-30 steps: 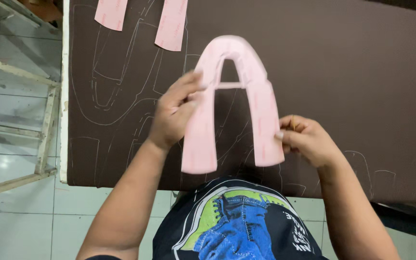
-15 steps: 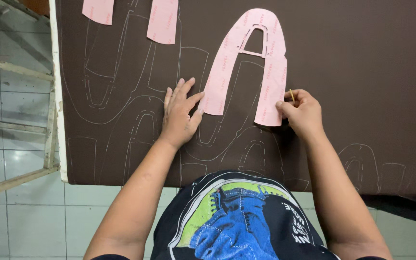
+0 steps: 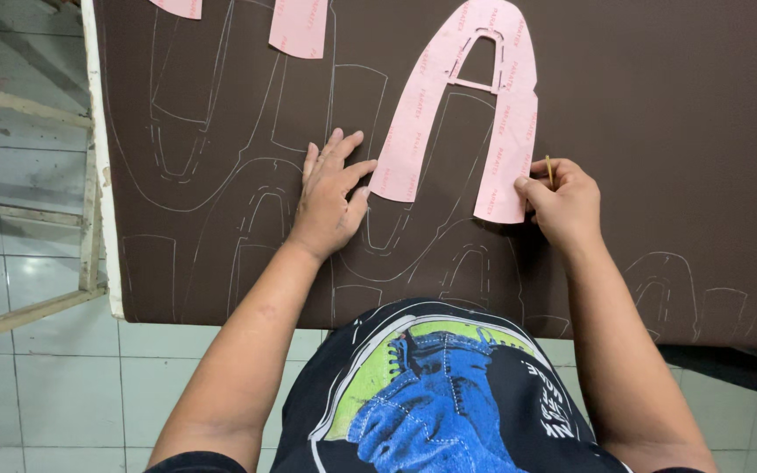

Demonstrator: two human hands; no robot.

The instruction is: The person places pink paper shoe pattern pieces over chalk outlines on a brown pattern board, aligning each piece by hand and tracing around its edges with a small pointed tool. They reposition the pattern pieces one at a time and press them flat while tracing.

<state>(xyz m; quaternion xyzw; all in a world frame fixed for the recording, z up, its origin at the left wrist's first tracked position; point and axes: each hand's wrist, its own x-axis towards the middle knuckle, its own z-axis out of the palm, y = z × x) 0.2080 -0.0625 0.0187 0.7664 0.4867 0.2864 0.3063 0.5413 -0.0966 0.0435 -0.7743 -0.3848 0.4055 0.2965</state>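
- A pale wooden frame (image 3: 89, 219) stands at the far left, over the tiled floor (image 3: 37, 394).
- The brown sheet (image 3: 659, 131) covers the table, marked with traced outlines.
- 2 other pink pieces (image 3: 298, 26) lie at the top edge.
- My left hand (image 3: 330, 197) lies flat, fingers spread open, fingertips touching the left leg of the pink pattern (image 3: 462, 105).
- That arch-shaped pattern lies flat on the sheet, between my hands.
- My right hand (image 3: 562, 201) is closed around a thin pencil (image 3: 548, 171), just beside the pattern's right leg.

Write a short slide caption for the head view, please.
Left hand pins a pink template on brown sheet; right hand holds a pencil.
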